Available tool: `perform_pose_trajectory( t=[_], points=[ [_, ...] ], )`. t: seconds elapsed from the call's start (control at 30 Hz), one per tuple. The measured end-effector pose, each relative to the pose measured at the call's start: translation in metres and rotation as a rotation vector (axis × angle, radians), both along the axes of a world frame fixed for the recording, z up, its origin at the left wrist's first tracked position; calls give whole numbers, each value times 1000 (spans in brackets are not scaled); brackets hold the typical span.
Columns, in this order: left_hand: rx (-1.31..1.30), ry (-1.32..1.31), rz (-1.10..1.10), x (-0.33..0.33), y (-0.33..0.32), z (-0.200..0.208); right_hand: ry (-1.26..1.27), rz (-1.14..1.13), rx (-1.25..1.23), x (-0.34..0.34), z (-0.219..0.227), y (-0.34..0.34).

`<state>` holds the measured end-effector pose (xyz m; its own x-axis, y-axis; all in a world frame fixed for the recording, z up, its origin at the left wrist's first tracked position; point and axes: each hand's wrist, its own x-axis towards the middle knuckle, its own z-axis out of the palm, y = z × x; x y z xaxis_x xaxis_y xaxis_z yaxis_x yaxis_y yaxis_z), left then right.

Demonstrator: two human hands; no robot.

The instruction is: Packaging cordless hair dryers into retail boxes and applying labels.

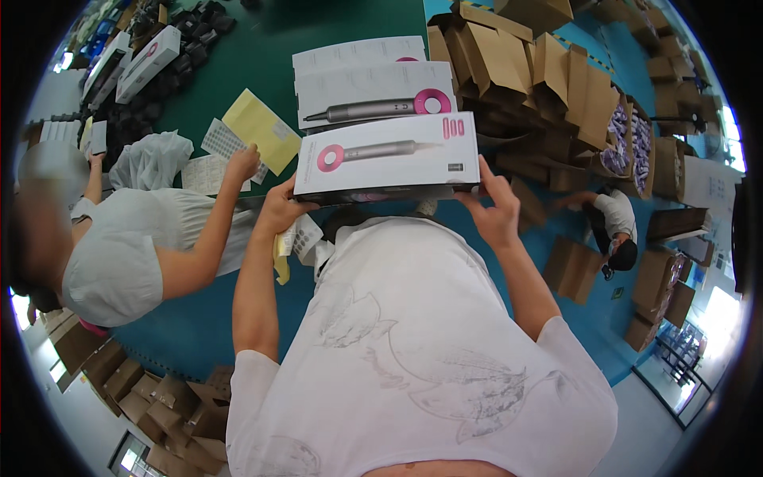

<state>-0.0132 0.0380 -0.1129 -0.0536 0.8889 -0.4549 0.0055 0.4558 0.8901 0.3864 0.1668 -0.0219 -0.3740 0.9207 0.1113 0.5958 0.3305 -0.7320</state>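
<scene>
Between my two hands is a white carton [389,159] printed with a grey and pink hair dryer, its dark long side facing me. My left hand [280,208] is closed around its left end. At the right end, my right hand [494,208] grips the lower corner, thumb toward the near side. Just behind it lie a similar hair dryer box [373,89] and, partly covered, another white box [358,52], both on the green table [318,20]. Below my left wrist hang yellow strips and a sheet of round stickers [306,237].
At my left a co-worker's hand [245,163] touches sticker sheets beside yellow paper [262,131]. A clear plastic bag [151,159] and a heap of dark parts [195,40] lie beyond. Open brown cartons [493,63] stand right; another person [612,219] crouches on the blue floor.
</scene>
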Motion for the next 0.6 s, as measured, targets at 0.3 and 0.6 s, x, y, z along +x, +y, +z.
perform_pose_trajectory(
  t=[0.3,0.6],
  points=[
    [-51,-210,-44,24,12,-18,-23,-114,413,0,59,19],
    [-7,100,-50,31,15,3,-36,-291,110,15,12,26]
  ],
)
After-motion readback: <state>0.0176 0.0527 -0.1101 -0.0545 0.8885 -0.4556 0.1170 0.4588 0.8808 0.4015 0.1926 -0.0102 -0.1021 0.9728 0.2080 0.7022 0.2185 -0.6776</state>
